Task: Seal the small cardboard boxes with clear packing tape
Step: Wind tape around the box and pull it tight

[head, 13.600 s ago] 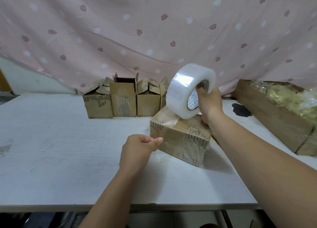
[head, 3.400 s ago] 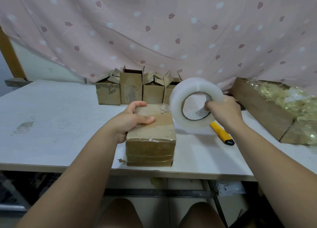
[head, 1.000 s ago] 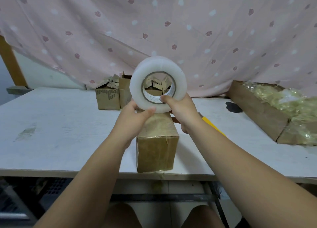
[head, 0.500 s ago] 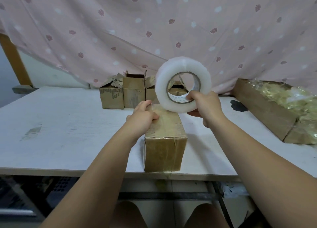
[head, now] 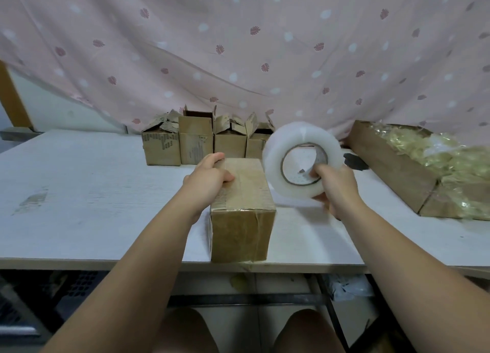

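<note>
Cardboard box (head: 242,193): closed, lying lengthwise under the left hand, its near end almost at the counter's front edge; shiny clear tape runs along the top and wrinkles down the near face.
Left hand (head: 206,179): clamped on the box's top at the far left corner, fingers curled over the edge, thumb lying across the top.
Right hand (head: 335,185): gripping the tape roll at its lower right, fingertips hooked into the core, palm wrapped round the outer rim.
Tape roll (head: 271,164): thick, milky clear, held upright on edge just to the right of the box, open face turned toward the person; its lower rim is blurred, so I cannot tell whether it touches the counter.
Counter (head: 92,193): white, scuffed, spreading away to the left of the left hand.
Open boxes (head: 196,143): four small ones in a row beyond both hands, flaps standing up.
Long carton (head: 392,161): off to the right of the right hand, filled with crumpled yellowish plastic.
Curtain (head: 238,47): pink, with white dots and dark leaf prints, hanging behind everything.
</note>
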`<move>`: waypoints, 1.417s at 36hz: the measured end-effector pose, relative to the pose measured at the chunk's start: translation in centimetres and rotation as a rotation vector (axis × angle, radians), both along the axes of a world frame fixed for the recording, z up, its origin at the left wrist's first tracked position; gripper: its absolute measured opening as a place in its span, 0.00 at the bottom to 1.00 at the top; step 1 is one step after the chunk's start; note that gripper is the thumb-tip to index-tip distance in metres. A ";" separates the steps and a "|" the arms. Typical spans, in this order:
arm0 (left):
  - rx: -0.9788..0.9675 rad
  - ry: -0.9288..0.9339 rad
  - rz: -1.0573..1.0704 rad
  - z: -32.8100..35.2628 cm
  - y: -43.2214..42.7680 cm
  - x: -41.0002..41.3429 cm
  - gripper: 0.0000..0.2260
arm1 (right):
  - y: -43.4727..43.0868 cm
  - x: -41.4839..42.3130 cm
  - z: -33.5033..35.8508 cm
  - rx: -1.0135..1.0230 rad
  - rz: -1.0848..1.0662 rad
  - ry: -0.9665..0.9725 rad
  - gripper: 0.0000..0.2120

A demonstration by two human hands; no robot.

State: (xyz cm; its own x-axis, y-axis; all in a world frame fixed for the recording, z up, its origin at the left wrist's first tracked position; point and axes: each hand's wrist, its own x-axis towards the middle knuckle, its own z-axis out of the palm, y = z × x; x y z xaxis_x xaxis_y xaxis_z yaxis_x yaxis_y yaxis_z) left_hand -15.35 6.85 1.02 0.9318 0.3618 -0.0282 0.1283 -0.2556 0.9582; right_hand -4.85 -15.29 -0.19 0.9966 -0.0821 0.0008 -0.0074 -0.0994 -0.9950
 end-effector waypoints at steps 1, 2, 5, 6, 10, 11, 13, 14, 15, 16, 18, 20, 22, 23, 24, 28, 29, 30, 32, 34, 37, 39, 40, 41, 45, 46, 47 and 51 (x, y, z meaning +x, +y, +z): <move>-0.001 0.001 0.003 0.0 0.0 0.0 0.22 | -0.3 0.0 -0.7 0.024 -0.007 0.028 0.19; -0.002 0.004 0.005 0.0 -0.1 -0.1 0.22 | -0.5 -0.1 -1.3 0.040 -0.014 0.048 0.19; -0.012 0.005 0.006 0.1 -0.1 -0.1 0.22 | -1.1 -0.4 -2.5 0.014 -0.055 0.069 0.19; -0.018 0.003 0.005 0.1 -0.1 -0.1 0.22 | -1.2 -0.6 -2.7 0.002 -0.064 0.070 0.19; -0.021 -0.009 -0.004 0.0 -0.1 -0.1 0.23 | -1.2 -1.2 -3.1 -0.016 -0.045 0.050 0.16; -0.011 -0.012 -0.013 0.1 -0.1 -0.2 0.23 | -1.0 -1.4 -3.2 -0.019 -0.041 0.044 0.14; 0.050 -0.022 -0.046 0.2 0.0 -0.2 0.22 | -0.8 -1.6 -3.5 -0.027 -0.031 0.031 0.13; 0.109 -0.024 -0.062 0.4 0.0 -0.3 0.21 | -0.7 -1.7 -3.7 -0.032 -0.025 0.025 0.13; 0.192 -0.027 -0.071 0.6 -0.1 -0.4 0.20 | -0.7 -1.7 -3.8 -0.038 -0.018 0.017 0.14; 0.310 -0.027 -0.074 0.9 -0.1 -0.5 0.19 | -0.6 -1.8 -4.0 -0.050 -0.011 0.005 0.14; 0.615 -0.008 -0.101 1.8 -0.5 -0.6 0.17 | -0.6 -2.0 -4.4 -0.095 -0.013 -0.038 0.14; 0.839 0.051 -0.146 2.8 -1.2 -0.7 0.17 | -0.6 -2.2 -4.8 -0.150 -0.036 -0.102 0.12; 0.949 0.114 -0.139 3.8 -2.3 -0.3 0.16 | -0.5 -2.4 -5.1 -0.162 -0.048 -0.146 0.11; 0.970 0.133 -0.121 4.2 -2.9 -0.1 0.18 | -0.5 -2.5 -5.2 -0.158 -0.048 -0.152 0.10; 0.967 0.150 -0.101 4.5 -3.5 0.3 0.24 | -0.5 -2.6 -5.3 -0.153 -0.049 -0.156 0.09; 0.966 0.351 -0.082 4.4 -5.3 2.0 0.44 | -0.4 -2.7 -5.2 -0.164 -0.060 -0.176 0.06; 0.988 0.378 -0.103 4.1 -5.4 2.3 0.43 | -0.5 -2.6 -5.2 -0.172 -0.060 -0.173 0.07; 0.984 0.383 -0.124 3.9 -5.4 2.5 0.41 | -0.5 -2.6 -5.2 -0.176 -0.061 -0.172 0.06; 0.900 0.364 -0.127 3.6 -4.9 2.8 0.35 | -0.7 -2.5 -5.3 -0.172 -0.065 -0.171 0.06; 0.830 0.308 -0.088 3.4 -4.5 2.7 0.33 | -0.7 -2.4 -5.2 -0.127 -0.069 -0.177 0.06; 0.733 0.161 -0.056 3.4 -4.1 2.3 0.31 | -0.7 -2.1 -4.4 -0.006 -0.094 -0.193 0.07; 0.610 0.032 -0.047 3.7 -3.9 2.0 0.30 | -0.4 -1.9 -3.4 0.137 -0.087 -0.163 0.07; 0.520 -0.030 -0.035 3.8 -3.8 1.9 0.30 | -0.3 -1.9 -2.8 0.220 -0.076 -0.141 0.07; 0.415 -0.084 -0.024 3.8 -3.9 1.8 0.29 | -0.2 -1.9 -2.1 0.297 -0.065 -0.127 0.06; 0.111 -0.228 -0.005 3.1 -4.5 1.4 0.30 | 0.1 -1.5 0.7 0.384 -0.061 -0.155 0.08; 0.061 -0.244 0.012 2.7 -4.6 1.4 0.29 | 0.3 -1.4 1.2 0.358 -0.061 -0.185 0.10; 0.001 -0.248 0.033 2.3 -4.5 1.4 0.28 | 0.5 -1.4 1.6 0.328 -0.058 -0.218 0.12; -0.314 -0.190 0.087 0.4 -3.8 1.7 0.26 | 1.5 -1.0 3.0 0.181 -0.012 -0.292 0.19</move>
